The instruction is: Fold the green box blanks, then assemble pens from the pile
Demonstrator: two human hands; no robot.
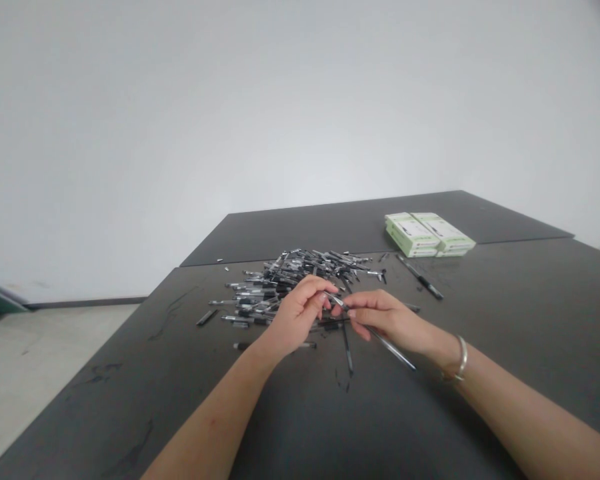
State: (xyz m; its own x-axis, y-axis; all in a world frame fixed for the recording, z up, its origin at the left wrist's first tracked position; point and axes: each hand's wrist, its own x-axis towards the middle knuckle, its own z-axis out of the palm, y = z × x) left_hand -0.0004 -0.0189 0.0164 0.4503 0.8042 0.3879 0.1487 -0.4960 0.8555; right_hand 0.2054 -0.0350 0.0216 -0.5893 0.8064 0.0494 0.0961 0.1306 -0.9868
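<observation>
A slim clear-barrelled pen (394, 349) slants between my hands over the table, its rear end pointing down to the right. My right hand (387, 317) is closed around its middle, with the barrel coming out below the fingers. My left hand (297, 310) pinches the pale tip end with thumb and fingertips. Whether that tip is a separate piece, I cannot tell. Just behind my left hand spreads a heap of pens and pen parts (290, 270), mostly clear and black. A loose pen (348, 350) lies on the table below the hands.
Several green and white boxes (430, 235) are stacked at the back right. One black-gripped pen (420, 277) lies in front of them. A black pen cap (207, 317) sits left of the heap. The dark table (130, 373) has a seam across it and stands near a pale wall.
</observation>
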